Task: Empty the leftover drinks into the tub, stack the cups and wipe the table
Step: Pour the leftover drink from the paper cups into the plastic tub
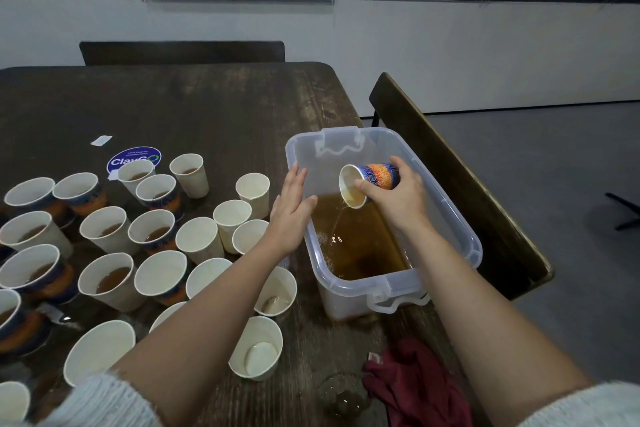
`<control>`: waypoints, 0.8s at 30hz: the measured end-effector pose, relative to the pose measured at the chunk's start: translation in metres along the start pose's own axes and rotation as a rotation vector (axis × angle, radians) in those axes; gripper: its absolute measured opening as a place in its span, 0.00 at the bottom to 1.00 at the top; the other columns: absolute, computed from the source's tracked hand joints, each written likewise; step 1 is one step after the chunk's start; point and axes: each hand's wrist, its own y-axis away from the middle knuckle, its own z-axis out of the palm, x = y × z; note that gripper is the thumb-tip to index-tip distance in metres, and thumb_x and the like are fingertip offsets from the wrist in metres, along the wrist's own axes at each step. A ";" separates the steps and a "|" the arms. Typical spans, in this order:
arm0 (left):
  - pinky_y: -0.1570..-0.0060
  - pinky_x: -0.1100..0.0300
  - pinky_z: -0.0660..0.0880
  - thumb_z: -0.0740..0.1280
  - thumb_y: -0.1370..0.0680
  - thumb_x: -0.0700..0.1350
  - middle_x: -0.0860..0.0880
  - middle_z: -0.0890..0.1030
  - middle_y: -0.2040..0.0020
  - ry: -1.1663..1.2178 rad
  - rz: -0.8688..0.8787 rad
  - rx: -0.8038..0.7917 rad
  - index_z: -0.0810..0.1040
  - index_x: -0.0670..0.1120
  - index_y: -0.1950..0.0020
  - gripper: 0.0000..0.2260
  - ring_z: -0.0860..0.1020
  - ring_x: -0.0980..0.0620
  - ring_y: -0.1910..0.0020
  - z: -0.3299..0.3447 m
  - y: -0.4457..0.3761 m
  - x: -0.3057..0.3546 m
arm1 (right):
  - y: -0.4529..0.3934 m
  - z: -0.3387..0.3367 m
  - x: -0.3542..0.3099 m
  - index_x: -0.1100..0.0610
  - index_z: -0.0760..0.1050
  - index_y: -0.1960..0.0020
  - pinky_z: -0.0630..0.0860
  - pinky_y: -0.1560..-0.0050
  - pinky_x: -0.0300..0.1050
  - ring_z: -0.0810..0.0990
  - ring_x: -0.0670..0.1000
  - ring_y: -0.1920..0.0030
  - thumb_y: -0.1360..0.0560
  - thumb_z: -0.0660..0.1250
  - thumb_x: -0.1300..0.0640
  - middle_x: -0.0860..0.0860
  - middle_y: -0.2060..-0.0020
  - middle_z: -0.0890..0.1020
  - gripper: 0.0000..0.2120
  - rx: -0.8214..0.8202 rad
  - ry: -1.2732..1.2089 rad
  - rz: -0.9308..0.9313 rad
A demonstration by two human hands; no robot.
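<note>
Nearest of all, two forearms in pale fuzzy sleeves reach out over the dark wooden table (214,107), with a crumpled red cloth (415,381) lying by the near edge beside a wet patch.

Her right hand (398,198) holds a blue patterned paper cup (369,182) over the clear plastic tub (464,236). The fingers are wrapped round the cup's body, the thumb lies near the rim, and the wrist is rolled so the mouth tips down. A thin stream of brown drink falls into the pool already in the tub.

Her left hand (291,215) hovers just beside the tub's left wall, fingers straight and released, gripping nothing; whether it touches the wall I cannot tell.

A cup like that looks light and thin-walled, I would judge, and easy to crush, so a gentle hold round the middle suits it better than a pinch at the rim. It may be damp and a little slippery, and the ones with drink in them would be top-heavy.

To the left stand many more cups (104,229), several with brown liquid in them, others looking drained, none stacked yet. A round blue sticker (133,158) shows behind them.
</note>
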 end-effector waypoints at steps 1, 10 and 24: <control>0.25 0.40 0.49 0.51 0.24 0.58 0.56 0.47 0.21 0.000 -0.001 0.002 0.51 0.56 0.22 0.30 0.49 0.53 0.22 0.000 0.000 0.000 | 0.000 0.000 0.000 0.49 0.60 0.24 0.74 0.35 0.58 0.68 0.55 0.32 0.32 0.75 0.40 0.53 0.29 0.66 0.42 0.001 0.002 -0.002; 0.25 0.40 0.50 0.51 0.24 0.57 0.56 0.47 0.21 -0.005 0.003 0.009 0.51 0.55 0.22 0.30 0.49 0.53 0.22 0.000 0.000 0.000 | -0.001 -0.001 0.000 0.50 0.61 0.24 0.75 0.36 0.57 0.69 0.55 0.32 0.32 0.76 0.42 0.54 0.30 0.66 0.42 0.008 0.036 -0.023; 0.25 0.40 0.50 0.51 0.24 0.58 0.56 0.47 0.21 -0.007 0.005 0.006 0.51 0.56 0.22 0.29 0.49 0.54 0.22 0.001 0.000 0.001 | 0.002 -0.002 -0.003 0.50 0.61 0.25 0.76 0.37 0.53 0.69 0.54 0.32 0.31 0.77 0.47 0.54 0.29 0.66 0.41 0.014 0.058 -0.058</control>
